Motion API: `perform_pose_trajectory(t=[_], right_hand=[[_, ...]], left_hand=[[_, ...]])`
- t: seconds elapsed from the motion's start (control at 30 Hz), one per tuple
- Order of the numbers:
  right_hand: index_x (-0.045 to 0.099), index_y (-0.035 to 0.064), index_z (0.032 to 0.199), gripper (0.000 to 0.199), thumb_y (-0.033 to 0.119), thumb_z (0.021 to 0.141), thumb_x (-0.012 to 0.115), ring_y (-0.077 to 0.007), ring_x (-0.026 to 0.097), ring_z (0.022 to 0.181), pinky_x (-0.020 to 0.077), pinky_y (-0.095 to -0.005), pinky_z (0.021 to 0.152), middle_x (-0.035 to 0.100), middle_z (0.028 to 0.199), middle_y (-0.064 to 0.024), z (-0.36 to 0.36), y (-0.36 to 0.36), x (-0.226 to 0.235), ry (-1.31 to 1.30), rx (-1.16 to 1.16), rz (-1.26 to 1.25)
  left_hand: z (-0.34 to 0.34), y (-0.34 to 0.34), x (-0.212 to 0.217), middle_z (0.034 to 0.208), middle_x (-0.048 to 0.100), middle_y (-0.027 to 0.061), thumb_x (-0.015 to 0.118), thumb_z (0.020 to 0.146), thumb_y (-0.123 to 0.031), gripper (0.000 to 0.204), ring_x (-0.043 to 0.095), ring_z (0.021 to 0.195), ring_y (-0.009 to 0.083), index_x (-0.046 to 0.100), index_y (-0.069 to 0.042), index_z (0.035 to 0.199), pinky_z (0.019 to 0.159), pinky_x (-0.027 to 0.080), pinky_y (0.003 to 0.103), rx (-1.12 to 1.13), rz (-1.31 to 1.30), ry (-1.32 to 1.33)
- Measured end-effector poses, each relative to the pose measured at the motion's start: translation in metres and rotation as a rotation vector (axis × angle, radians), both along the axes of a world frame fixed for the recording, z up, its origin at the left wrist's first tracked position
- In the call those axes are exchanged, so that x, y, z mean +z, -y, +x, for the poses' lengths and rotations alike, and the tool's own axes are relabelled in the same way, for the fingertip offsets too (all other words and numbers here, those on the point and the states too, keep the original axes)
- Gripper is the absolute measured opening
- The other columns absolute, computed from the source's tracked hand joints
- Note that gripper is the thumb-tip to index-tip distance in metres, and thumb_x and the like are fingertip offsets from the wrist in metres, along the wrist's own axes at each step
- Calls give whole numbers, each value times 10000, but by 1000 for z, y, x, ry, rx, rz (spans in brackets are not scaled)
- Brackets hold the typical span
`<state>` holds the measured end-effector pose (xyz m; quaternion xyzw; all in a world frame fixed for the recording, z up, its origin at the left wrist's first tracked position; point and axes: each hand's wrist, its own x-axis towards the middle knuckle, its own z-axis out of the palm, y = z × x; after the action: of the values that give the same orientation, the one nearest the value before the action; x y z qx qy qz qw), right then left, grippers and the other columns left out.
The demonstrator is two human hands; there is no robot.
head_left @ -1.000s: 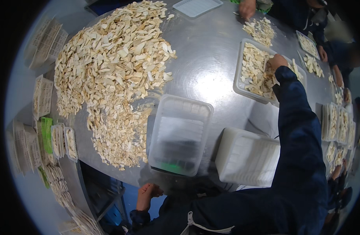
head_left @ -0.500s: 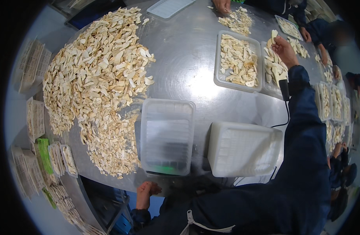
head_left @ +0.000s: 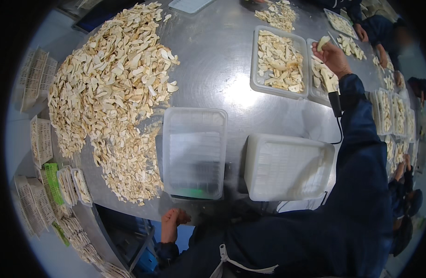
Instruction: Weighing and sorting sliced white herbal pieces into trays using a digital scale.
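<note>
My right hand [head_left: 332, 56] is pinched round a pale dried slice [head_left: 323, 43], which looks like mushroom. It is above the far end of a clear plastic tray [head_left: 316, 98] part-filled with such slices, and my wrist and sleeve cover some of that tray. Directly left of it stands another tray [head_left: 255, 69] of slices. At the table's near edge my left hand [head_left: 174, 221] is closed, fingers curled, and nothing shows in it. Beyond that hand lies an empty clear tray [head_left: 194, 153], with the big heap of slices [head_left: 111, 88] to its left.
An upturned white tray stack [head_left: 289, 169] stands at the near right beside a dark cable [head_left: 341, 132]. Co-workers' hands [head_left: 361, 33] and more filled trays [head_left: 384, 113] line the right side. Baskets [head_left: 39, 83] stand left of the steel table [head_left: 208, 60].
My right hand has turned a little and drawn slightly left, and the slice now tilts more. The whole view has shifted slightly. My left hand stays at the near edge.
</note>
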<state>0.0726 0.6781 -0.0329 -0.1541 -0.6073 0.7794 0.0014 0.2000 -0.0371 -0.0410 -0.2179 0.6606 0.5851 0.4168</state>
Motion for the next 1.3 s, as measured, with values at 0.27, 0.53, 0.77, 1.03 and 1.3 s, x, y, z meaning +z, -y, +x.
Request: perform_pose_trajectory(t=[0.27, 0.53, 0.77, 1.03, 1.3], right_hand=[[563, 28, 1038, 306, 278, 880, 485, -125, 478, 686, 393, -241, 642, 506, 756, -5, -16, 45, 15, 6, 21, -3], [657, 56, 913, 210, 191, 819, 526, -196, 549, 651, 438, -314, 622, 609, 720, -102, -47, 107, -8, 385, 626, 1043], [618, 81, 1003, 276, 143, 735, 593, -330, 625, 765, 484, -407, 712, 651, 819, -173, -43, 151, -34, -4, 836, 1441], [587, 94, 960, 232, 138, 732, 594, -345, 613, 755, 472, -414, 684, 632, 787, -178, -42, 153, -39, 53, 782, 1550], [546, 63, 967, 150, 85, 819, 564, -147, 553, 670, 414, -284, 622, 554, 708, -41, -47, 131, -22, 60, 431, 945]], left_hand=[[-3, -7, 3, 754, 631, 129, 496, 919, -288, 317, 599, 667, 196, 578, 14, 873, 646, 475, 300, -13, -65, 18], [0, -5, 1, 765, 653, 123, 495, 919, -257, 283, 622, 672, 185, 592, 6, 880, 646, 481, 279, 28, -31, 24], [-2, -2, -2, 766, 660, 107, 489, 920, -241, 264, 626, 675, 166, 602, -5, 888, 649, 479, 264, 13, -2, 12], [-5, -3, 0, 758, 652, 107, 505, 910, -240, 260, 623, 669, 171, 599, 0, 881, 649, 484, 271, 27, -15, 16], [-9, -6, -3, 762, 658, 101, 495, 917, -241, 265, 622, 673, 153, 600, -1, 875, 651, 478, 257, -2, 8, 1]])
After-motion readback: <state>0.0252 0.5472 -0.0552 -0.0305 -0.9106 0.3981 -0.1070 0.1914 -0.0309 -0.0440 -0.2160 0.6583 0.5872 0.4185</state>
